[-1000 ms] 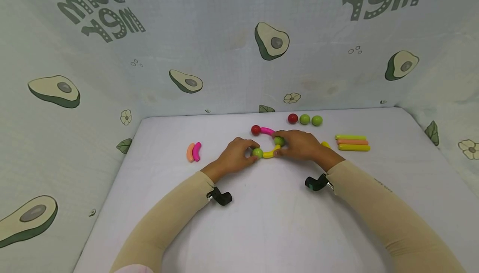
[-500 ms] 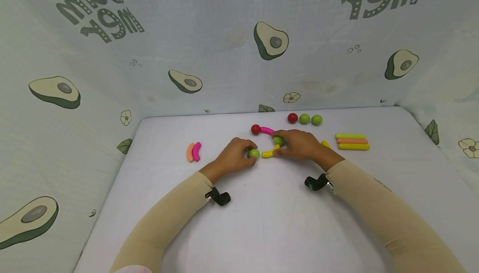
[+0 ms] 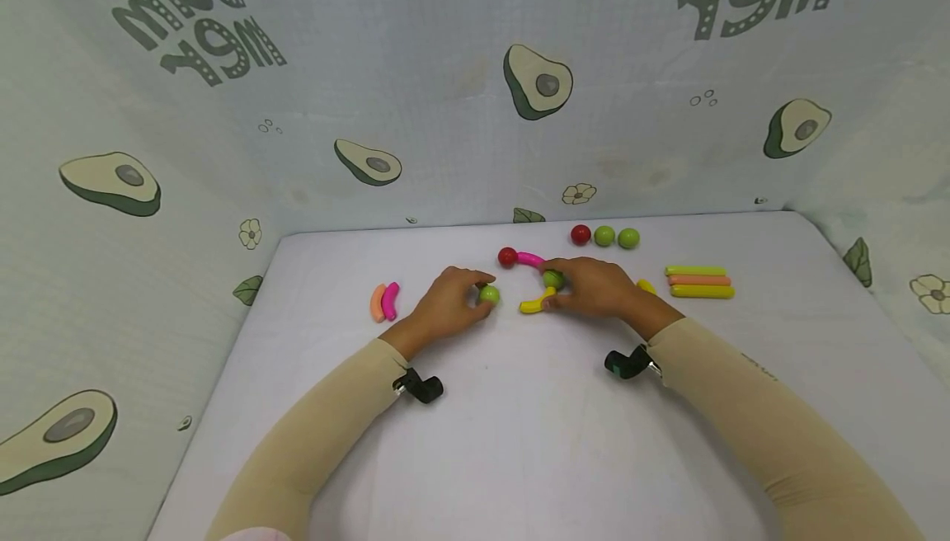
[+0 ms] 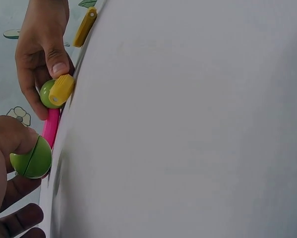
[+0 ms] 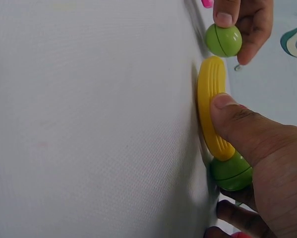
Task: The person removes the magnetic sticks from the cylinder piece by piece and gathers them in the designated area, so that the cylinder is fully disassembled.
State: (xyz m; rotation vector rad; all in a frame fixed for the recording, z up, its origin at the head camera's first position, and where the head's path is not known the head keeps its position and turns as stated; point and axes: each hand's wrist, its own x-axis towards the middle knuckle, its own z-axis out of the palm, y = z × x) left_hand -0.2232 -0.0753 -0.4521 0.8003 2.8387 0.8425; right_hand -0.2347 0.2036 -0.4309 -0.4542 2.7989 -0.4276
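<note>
My left hand [image 3: 449, 303] pinches a green ball [image 3: 489, 294] between thumb and fingers, a short way left of the curved yellow piece [image 3: 531, 306]. A thin seam runs round this ball in the left wrist view. My right hand [image 3: 591, 286] grips another green ball [image 3: 552, 279], which joins the yellow piece to a curved pink piece [image 3: 530, 259]. The right thumb [image 5: 237, 116] lies on the yellow piece, whose far end is free. At the other end of the pink piece sits a red ball [image 3: 507, 257].
Behind the right hand stand a red ball [image 3: 580, 234] and two green balls [image 3: 617, 237]. Straight sticks [image 3: 699, 281] lie side by side at right. An orange and a pink curved piece [image 3: 389, 300] rest at left. A yellow piece [image 3: 646, 286] shows behind the right wrist.
The left hand's green ball has come away from the yellow piece's end and moved left with the hand. The right hand and its chain have stayed in place.
</note>
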